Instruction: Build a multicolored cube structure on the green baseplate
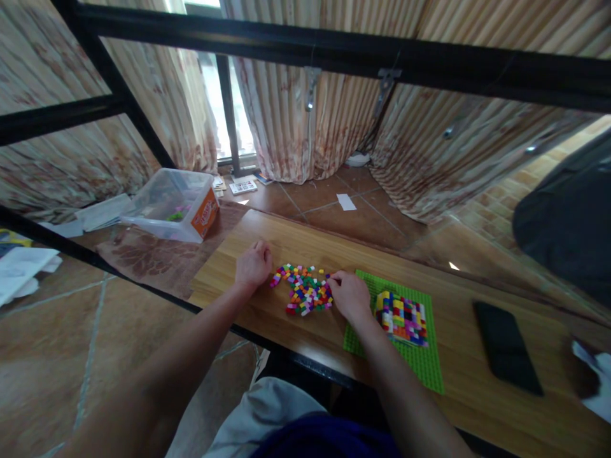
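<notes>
Small multicoloured toy bricks lie loose in a pile on the wooden table. Left of the pile, my left hand rests with its fingers curled in, hiding whatever may be inside. My right hand pinches a small brick at the pile's right edge, its fingertips among the bricks. Partly under my right wrist and forearm lies a green studded baseplate. On it stands a low block of bricks in mixed colours, with a gap visible in its middle.
A black phone-like slab lies on the table at the right. Beyond the table's left end, a clear plastic bin with an orange label stands on the floor. A black metal frame crosses overhead, before patterned curtains.
</notes>
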